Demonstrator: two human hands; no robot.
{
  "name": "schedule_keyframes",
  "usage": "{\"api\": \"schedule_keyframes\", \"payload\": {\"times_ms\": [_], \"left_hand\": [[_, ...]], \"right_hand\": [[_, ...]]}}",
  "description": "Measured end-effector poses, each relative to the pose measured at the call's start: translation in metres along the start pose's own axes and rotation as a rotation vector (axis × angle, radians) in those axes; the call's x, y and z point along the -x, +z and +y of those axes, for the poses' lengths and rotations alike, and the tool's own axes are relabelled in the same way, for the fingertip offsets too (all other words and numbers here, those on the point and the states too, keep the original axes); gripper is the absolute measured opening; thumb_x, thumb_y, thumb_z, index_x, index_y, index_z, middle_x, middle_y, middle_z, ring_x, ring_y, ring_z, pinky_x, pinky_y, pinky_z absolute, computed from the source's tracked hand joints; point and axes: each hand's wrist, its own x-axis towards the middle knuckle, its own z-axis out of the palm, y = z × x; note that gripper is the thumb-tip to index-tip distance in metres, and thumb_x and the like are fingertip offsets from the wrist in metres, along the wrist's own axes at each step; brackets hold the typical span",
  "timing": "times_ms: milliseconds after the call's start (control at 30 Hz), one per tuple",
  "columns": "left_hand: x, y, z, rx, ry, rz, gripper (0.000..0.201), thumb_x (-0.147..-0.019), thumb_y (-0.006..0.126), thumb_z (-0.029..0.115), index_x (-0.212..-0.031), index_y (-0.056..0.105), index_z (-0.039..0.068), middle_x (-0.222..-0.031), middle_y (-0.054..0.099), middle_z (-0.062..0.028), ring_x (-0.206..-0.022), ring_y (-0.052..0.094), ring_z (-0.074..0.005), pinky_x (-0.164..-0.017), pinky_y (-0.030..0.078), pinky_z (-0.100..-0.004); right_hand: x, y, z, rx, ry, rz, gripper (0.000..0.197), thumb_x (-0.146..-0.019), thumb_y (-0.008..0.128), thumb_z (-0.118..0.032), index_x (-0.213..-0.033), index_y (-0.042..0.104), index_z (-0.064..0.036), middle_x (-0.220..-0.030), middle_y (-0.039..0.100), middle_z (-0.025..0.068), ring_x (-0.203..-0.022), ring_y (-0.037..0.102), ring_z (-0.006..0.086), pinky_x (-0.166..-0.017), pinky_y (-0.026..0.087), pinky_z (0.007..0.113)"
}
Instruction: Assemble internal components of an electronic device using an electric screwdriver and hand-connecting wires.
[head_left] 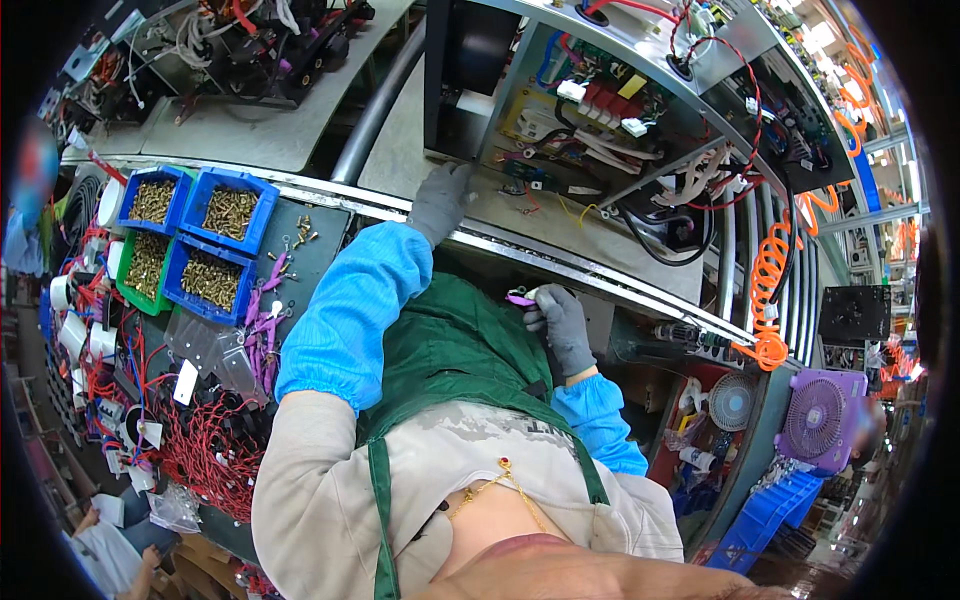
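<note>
Your right grip (562,328), in gray cloth, pinches a purple piece (519,300) by your green apron (450,345). Your left grip (440,203) is low at the metal box (505,95); I can't tell if it holds. The desk (640,265) is gray; a curly orange hose (767,285) hangs beyond.

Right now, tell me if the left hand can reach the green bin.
Likely yes: the left hand would have to pass over the blue bins, but the green bin is open-topped.
</note>
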Motion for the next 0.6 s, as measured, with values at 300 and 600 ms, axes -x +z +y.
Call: {"api": "schedule_keyframes", "payload": {"times_ms": [300,600], "left_hand": [[0.002,-0.014,-0.012,0.519,-0.291,0.047,0.038,-0.080,0.065,0.024,-0.113,0.058,0.005,-0.105,0.061,-0.0143,-0.094,0.061,-0.0238,-0.082,0.048,-0.0341],[-0.002,-0.019,-0.024,1.502,-0.637,0.219,0.029,-0.093,0.049,0.020,-0.111,0.057,-0.002,-0.099,0.061,-0.0105,-0.088,0.060,-0.0174,-0.079,0.053,-0.0296]], "right_hand": [[-0.005,0.002,-0.001,-0.019,-0.009,0.008,0.027,-0.090,0.051,-0.027,-0.096,0.059,-0.0015,-0.078,0.060,0.0060,-0.063,0.058,0.0126,-0.056,0.048,0.026],[-0.016,0.003,-0.010,-0.054,-0.025,0.010,0.026,-0.090,0.053,-0.026,-0.096,0.059,-0.0017,-0.077,0.059,0.0055,-0.061,0.056,0.0110,-0.054,0.047,0.024]]}}
